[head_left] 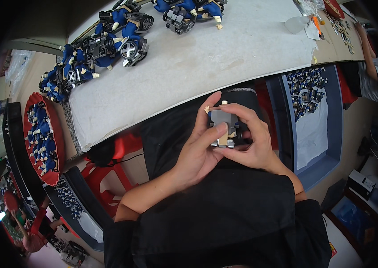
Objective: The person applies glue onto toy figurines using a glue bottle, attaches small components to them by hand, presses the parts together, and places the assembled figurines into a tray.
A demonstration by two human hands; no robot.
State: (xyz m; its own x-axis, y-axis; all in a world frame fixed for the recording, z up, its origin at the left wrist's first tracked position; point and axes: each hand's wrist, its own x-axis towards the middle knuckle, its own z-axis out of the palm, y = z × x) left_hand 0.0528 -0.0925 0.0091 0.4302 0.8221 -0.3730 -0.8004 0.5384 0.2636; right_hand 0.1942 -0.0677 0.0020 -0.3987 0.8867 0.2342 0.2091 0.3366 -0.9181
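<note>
Just past the table's near edge, over my lap, a small toy figure (pixel 221 117) is held between both hands. It has a grey plate-like back, cream-coloured parts and silvery pieces at its lower end; a small cream hand sticks out at its upper left. My left hand (pixel 198 154) grips it from the left, thumb pressed on the grey part. From the right, my right hand (pixel 259 140) curls its fingers and thumb round the toy's side. The fingers hide much of its right side and underside.
On the white-covered table (pixel 189 67) lies a pile of blue toy figures with dark wheeled parts (pixel 102 49). A red tray (pixel 59 138) of figures stands at left. Blue-grey crates (pixel 335 129) flank me. A co-worker's arm (pixel 367 56) shows at far right.
</note>
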